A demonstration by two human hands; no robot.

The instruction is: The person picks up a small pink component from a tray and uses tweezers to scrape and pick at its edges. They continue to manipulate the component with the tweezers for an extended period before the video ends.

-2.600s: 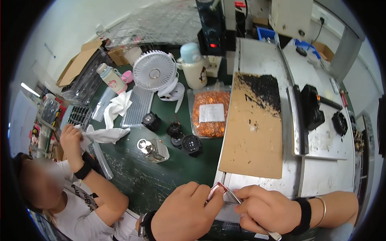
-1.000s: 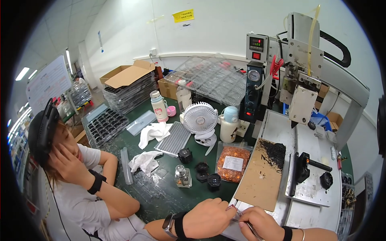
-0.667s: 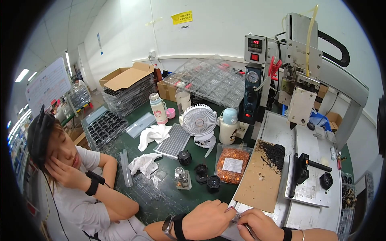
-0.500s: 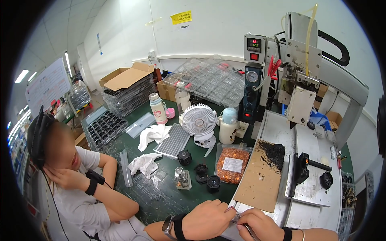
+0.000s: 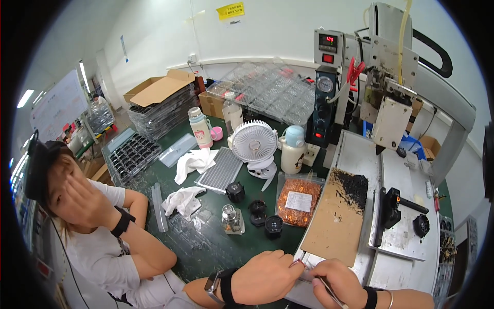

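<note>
At the lower middle, my left hand (image 5: 263, 278) pinches a small reddish, ring-like piece (image 5: 297, 262) between thumb and fingertips. Close beside it on the right, my right hand (image 5: 340, 282) grips metal tweezers (image 5: 333, 294), the shank running out below the fist. Both hands are over the near edge of the white machine base, just below a brown cardboard sheet (image 5: 329, 234) strewn with black bits (image 5: 354, 189). Left of the cardboard lies a clear bag of copper-coloured parts (image 5: 294, 205). The fine detail of the small piece is too tiny to make out.
A white dispensing machine (image 5: 393, 116) stands at the right, with a black fixture (image 5: 391, 211) on its plate. On the green table are a fan (image 5: 254, 142), a glass bottle (image 5: 232, 220), black round pots (image 5: 274, 225), bottles and white cloths (image 5: 183, 202). A co-worker (image 5: 98, 247) sits at the left.
My hands stay together, the right one turning slightly with the tweezers. The co-worker's head has turned and their hand has moved from the cheek to the front of the face. The view has shifted slightly.
</note>
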